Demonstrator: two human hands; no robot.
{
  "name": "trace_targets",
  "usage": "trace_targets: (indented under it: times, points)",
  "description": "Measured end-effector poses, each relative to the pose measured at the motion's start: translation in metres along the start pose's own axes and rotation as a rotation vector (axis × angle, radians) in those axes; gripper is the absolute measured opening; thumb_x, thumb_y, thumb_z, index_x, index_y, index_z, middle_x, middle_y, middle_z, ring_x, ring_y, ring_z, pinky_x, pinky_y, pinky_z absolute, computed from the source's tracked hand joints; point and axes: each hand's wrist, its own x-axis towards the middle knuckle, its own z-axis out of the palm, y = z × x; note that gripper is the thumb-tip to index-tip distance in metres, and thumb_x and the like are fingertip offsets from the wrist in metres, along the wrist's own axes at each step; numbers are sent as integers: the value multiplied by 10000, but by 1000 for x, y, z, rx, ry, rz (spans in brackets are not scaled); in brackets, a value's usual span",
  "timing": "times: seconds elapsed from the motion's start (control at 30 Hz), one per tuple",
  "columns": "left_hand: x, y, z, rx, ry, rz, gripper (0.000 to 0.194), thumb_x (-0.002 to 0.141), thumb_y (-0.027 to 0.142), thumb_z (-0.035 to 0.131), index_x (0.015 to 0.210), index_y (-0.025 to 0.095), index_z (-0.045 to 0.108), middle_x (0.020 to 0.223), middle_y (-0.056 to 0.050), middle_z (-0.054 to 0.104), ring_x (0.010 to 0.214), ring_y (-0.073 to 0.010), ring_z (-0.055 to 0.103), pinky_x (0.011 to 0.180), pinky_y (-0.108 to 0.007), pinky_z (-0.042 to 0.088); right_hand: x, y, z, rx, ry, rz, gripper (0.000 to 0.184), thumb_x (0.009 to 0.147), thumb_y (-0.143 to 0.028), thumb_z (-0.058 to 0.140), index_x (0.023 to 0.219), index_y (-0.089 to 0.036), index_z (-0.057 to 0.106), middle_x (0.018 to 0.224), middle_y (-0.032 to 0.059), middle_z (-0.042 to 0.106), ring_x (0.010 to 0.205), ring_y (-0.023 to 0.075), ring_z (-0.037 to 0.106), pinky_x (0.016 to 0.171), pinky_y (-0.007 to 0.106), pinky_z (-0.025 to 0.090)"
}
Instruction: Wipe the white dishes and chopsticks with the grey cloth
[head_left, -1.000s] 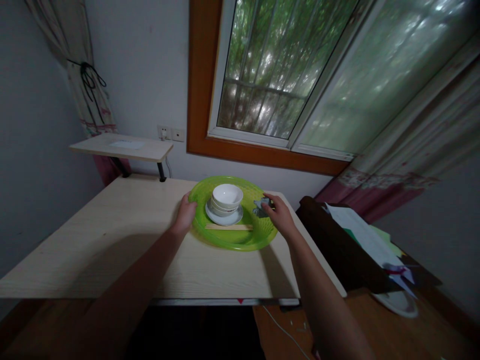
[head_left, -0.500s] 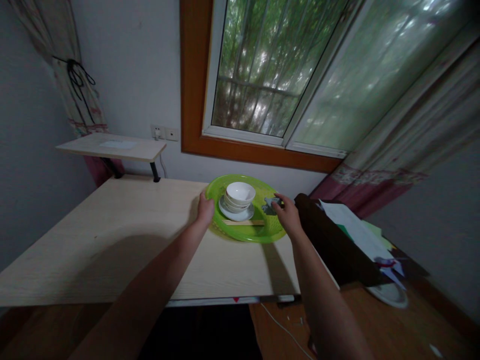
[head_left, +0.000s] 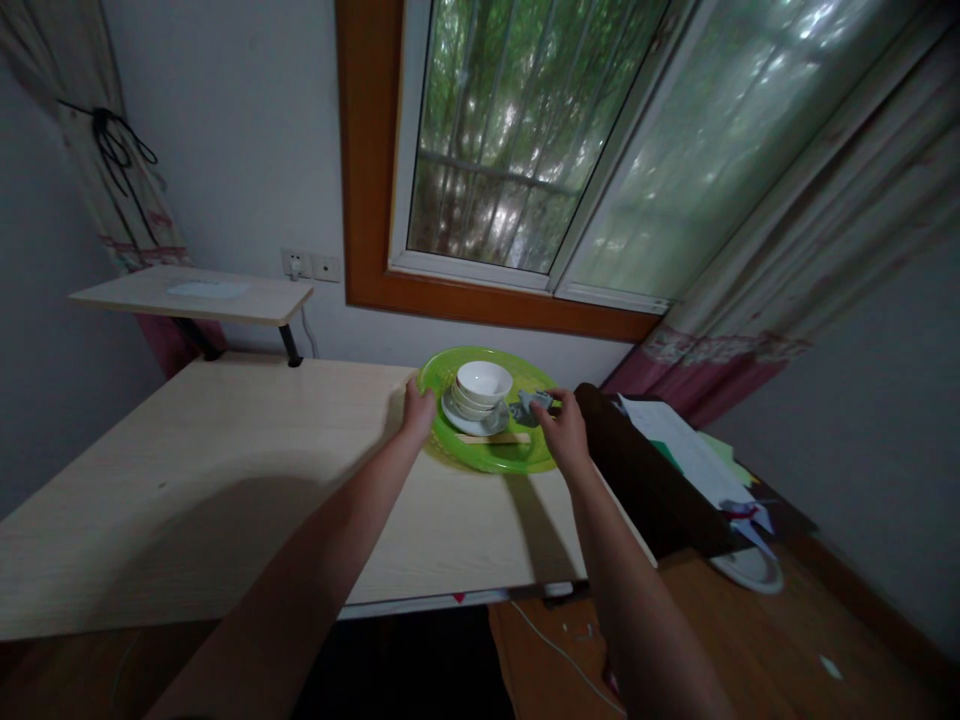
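My left hand (head_left: 418, 408) grips the left rim of a round green plastic basket (head_left: 491, 464) over the table. Inside the basket, white bowls (head_left: 484, 386) are stacked on a pale plate (head_left: 495, 423), with light wooden chopsticks (head_left: 493, 439) lying in front of them. A crumpled grey cloth (head_left: 532, 406) is pinched in my right hand (head_left: 562, 420), just right of the stacked bowls and above the basket's right side. Part of the cloth is hidden by the fingers.
The pale wooden table (head_left: 300, 430) carries a small raised shelf (head_left: 247, 300) at the back left. Beside the right edge stands a dark brown padded object (head_left: 652, 480) with papers (head_left: 675, 430) behind it. A white cable (head_left: 555, 652) runs along the floor.
My right hand has moved left with the grey cloth, closer to the bowls. My left hand still grips the basket rim. The camera view has shifted slightly to the right.
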Motion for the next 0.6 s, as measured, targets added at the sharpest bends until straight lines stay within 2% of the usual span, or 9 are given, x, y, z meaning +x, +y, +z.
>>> trace_targets:
  times: [0.07, 0.17, 0.27, 0.33, 0.4, 0.47, 0.53, 0.6]
  points:
    - [-4, 2, -8, 36, 62, 52, 526, 860, 186, 553, 1379, 171, 468, 1406, -164, 543, 1322, -252, 507, 1130, -410, 397, -3, -8, 5, 43, -36, -24, 395, 800, -519, 670, 986, -175, 617, 1058, 117, 653, 829, 225, 655, 701, 358, 550]
    - [-17, 11, -26, 96, 88, 331, 415, 869, 218, 574, 1282, 188, 578, 1319, -141, 564, 1300, -250, 505, 1163, -431, 359, -9, -25, 14, 91, -73, -68, 330, 810, -507, 680, 889, -194, 613, 974, 76, 647, 840, 209, 635, 700, 325, 535]
    - [-34, 25, -50, 130, 18, 582, 321, 899, 275, 586, 1208, 220, 648, 1263, -105, 587, 1284, -229, 508, 1171, -435, 355, -18, -50, 27, 132, -64, -106, 299, 820, -482, 692, 881, -202, 609, 948, 52, 624, 828, 189, 614, 689, 298, 517]
    - [-45, 33, -66, 105, -85, 631, 336, 892, 331, 627, 1214, 237, 656, 1264, -95, 596, 1280, -228, 516, 1159, -441, 373, -27, -69, 39, 187, -57, -136, 269, 834, -457, 691, 863, -208, 594, 939, 39, 601, 859, 184, 606, 733, 297, 519]
    - [-56, 38, -81, 17, -254, 559, 393, 871, 376, 662, 1238, 237, 643, 1268, -100, 598, 1220, -227, 571, 1080, -425, 462, -39, -89, 53, 273, -88, -148, 247, 847, -440, 684, 856, -216, 582, 915, 26, 592, 848, 175, 597, 739, 290, 517]
    - [-65, 39, -97, -92, -372, 397, 471, 819, 396, 719, 1243, 211, 626, 1285, -120, 599, 1155, -233, 618, 984, -399, 529, -54, -108, 70, 354, -155, -158, 234, 864, -433, 674, 856, -221, 573, 902, 19, 598, 836, 167, 597, 741, 284, 517]
    - [-71, 35, -114, -206, -413, 233, 606, 780, 385, 755, 1318, 199, 550, 1256, -128, 635, 1120, -232, 644, 956, -388, 539, -70, -127, 87, 411, -227, -157, 219, 882, -421, 663, 874, -224, 568, 901, 17, 610, 841, 166, 602, 741, 283, 520]
    - [-73, 28, -134, -274, -404, 132, 703, 757, 378, 767, 1372, 191, 483, 1187, -121, 674, 1064, -225, 672, 938, -380, 540, -86, -143, 101, 422, -276, -164, 197, 894, -404, 657, 896, -222, 581, 915, 23, 627, 862, 171, 616, 742, 285, 527]
